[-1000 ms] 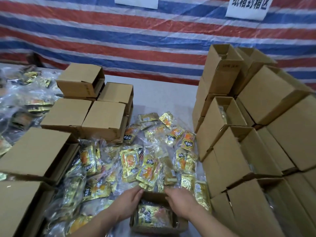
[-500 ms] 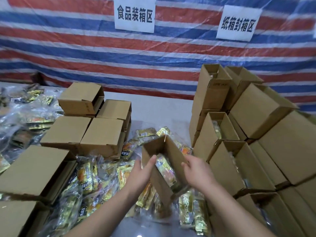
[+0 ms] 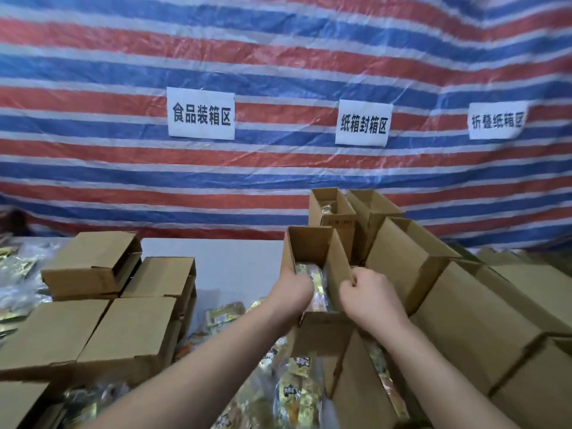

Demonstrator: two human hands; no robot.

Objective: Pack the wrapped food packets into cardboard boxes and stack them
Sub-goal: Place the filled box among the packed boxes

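Note:
An open cardboard box (image 3: pixel 312 246) with gold wrapped packets (image 3: pixel 309 272) inside is held up against the stack of filled boxes (image 3: pixel 402 261) on the right. My left hand (image 3: pixel 292 287) grips its left wall. My right hand (image 3: pixel 368 294) grips its right wall, fingers curled over the edge. It sits above another open box (image 3: pixel 325 332) in the stack. Loose gold packets (image 3: pixel 294 394) lie on the table below my arms.
Empty brown boxes (image 3: pixel 130 326) are stacked on the left, with more packets (image 3: pixel 15 267) in clear bags at the far left. Bare white table (image 3: pixel 229 267) shows behind. A striped tarp with three paper signs (image 3: pixel 201 114) hangs at the back.
Both hands lifted the filled box from the near table edge up and to the right, onto the stack of boxes. The view tilted upward.

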